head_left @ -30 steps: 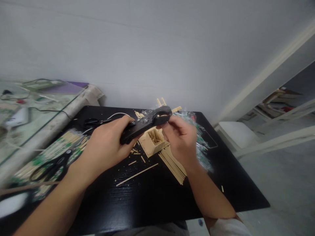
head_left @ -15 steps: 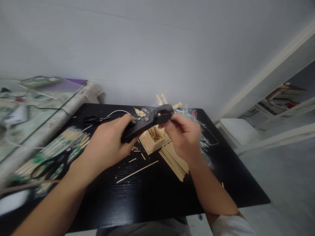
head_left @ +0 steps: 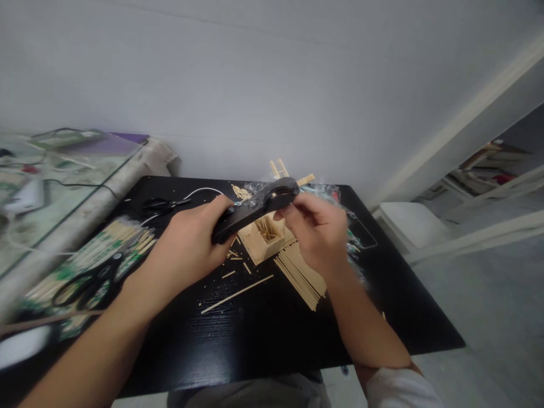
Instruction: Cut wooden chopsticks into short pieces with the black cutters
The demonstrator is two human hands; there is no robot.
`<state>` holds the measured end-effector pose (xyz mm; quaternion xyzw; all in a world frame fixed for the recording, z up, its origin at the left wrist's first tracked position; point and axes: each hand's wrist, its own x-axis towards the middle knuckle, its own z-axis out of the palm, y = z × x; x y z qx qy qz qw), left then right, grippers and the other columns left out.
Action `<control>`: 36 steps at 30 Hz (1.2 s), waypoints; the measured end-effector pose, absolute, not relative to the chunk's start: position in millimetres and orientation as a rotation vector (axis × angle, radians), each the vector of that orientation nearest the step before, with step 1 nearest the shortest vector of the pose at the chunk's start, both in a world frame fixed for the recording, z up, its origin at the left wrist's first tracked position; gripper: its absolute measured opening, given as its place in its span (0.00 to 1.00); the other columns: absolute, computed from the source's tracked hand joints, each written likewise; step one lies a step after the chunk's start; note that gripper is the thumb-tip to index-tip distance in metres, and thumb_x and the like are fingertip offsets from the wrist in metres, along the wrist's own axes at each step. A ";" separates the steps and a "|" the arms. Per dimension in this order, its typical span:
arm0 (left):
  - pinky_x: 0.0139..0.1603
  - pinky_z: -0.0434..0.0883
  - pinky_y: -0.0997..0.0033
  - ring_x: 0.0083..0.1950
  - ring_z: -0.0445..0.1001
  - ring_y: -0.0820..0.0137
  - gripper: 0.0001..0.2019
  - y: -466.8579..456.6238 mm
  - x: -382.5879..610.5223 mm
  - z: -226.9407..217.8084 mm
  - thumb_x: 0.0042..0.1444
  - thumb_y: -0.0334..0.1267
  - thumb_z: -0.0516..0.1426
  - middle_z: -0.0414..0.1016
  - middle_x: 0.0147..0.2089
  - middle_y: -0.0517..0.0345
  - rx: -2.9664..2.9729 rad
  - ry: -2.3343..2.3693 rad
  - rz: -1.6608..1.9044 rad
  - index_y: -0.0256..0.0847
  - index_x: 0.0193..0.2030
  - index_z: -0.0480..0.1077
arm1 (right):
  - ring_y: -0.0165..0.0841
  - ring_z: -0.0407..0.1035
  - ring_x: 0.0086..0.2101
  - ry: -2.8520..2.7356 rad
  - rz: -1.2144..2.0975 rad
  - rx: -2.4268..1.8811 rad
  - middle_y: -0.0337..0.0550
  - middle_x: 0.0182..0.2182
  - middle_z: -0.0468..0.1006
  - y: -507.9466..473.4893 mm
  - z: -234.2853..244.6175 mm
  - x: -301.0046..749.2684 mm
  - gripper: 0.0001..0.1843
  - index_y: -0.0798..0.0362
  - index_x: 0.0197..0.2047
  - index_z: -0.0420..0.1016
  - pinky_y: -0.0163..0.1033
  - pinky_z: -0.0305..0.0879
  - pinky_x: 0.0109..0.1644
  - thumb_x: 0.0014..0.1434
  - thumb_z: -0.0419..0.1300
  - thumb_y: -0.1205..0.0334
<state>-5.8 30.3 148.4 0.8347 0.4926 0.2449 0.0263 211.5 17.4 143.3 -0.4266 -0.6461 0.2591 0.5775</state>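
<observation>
My left hand (head_left: 187, 249) is closed round the handle end of a black cutter tool (head_left: 255, 207), held above the black table (head_left: 263, 340). My right hand (head_left: 317, 232) pinches at the tool's looped far end with curled fingers. What the fingertips pinch is too small to make out. Below the tool stands a small open box (head_left: 266, 238) built of wooden sticks. A row of flat sticks (head_left: 300, 277) lies beside the box, under my right wrist. One long loose stick (head_left: 236, 294) and small offcuts lie in front of it.
Black scissors (head_left: 91, 280) rest on packs of sticks (head_left: 106, 249) at the left. A second black tool (head_left: 164, 205) and a white cable lie at the back. Clear plastic wrapping (head_left: 340, 209) sits behind my right hand. A glass-topped surface (head_left: 46, 187) adjoins on the left.
Both hands and the black tool have shifted slightly up and away; the grip is the same. The camera view has drifted a little.
</observation>
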 end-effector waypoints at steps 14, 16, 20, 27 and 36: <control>0.31 0.64 0.67 0.30 0.75 0.63 0.06 32.4 -5.0 145.1 0.59 0.37 0.53 0.77 0.31 0.55 2.623 1.647 0.576 0.43 0.43 0.67 | 0.26 0.63 0.21 -1.515 0.656 -1.010 0.36 0.22 0.74 19.7 141.6 210.6 0.15 0.51 0.30 0.76 0.34 0.61 0.24 0.67 0.63 0.54; 0.32 0.64 0.66 0.30 0.75 0.62 0.07 32.9 -5.2 145.5 0.58 0.37 0.54 0.77 0.31 0.55 2.626 1.667 0.555 0.43 0.43 0.68 | 0.27 0.66 0.22 -1.519 0.662 -1.001 0.37 0.23 0.75 20.6 141.3 210.0 0.14 0.51 0.31 0.76 0.35 0.64 0.26 0.67 0.63 0.55; 0.33 0.65 0.67 0.32 0.75 0.62 0.08 33.6 -4.5 147.6 0.57 0.37 0.55 0.78 0.33 0.55 2.596 1.678 0.572 0.43 0.44 0.69 | 0.31 0.73 0.29 -1.486 0.643 -0.988 0.39 0.28 0.79 22.3 139.5 208.1 0.07 0.51 0.35 0.79 0.37 0.71 0.33 0.64 0.65 0.58; 0.34 0.65 0.68 0.33 0.75 0.63 0.07 32.3 -3.2 147.9 0.59 0.39 0.55 0.78 0.34 0.55 2.580 1.616 0.662 0.43 0.43 0.68 | 0.25 0.65 0.21 -1.462 0.676 -0.936 0.37 0.23 0.75 21.4 139.4 207.7 0.13 0.52 0.30 0.77 0.34 0.64 0.26 0.66 0.64 0.58; 0.33 0.64 0.68 0.31 0.73 0.65 0.06 32.8 -6.9 145.2 0.59 0.37 0.54 0.76 0.33 0.56 2.644 1.507 0.739 0.42 0.43 0.67 | 0.22 0.55 0.19 -1.504 0.968 -0.740 0.35 0.22 0.71 29.3 138.4 218.9 0.18 0.53 0.29 0.74 0.33 0.53 0.21 0.66 0.67 0.52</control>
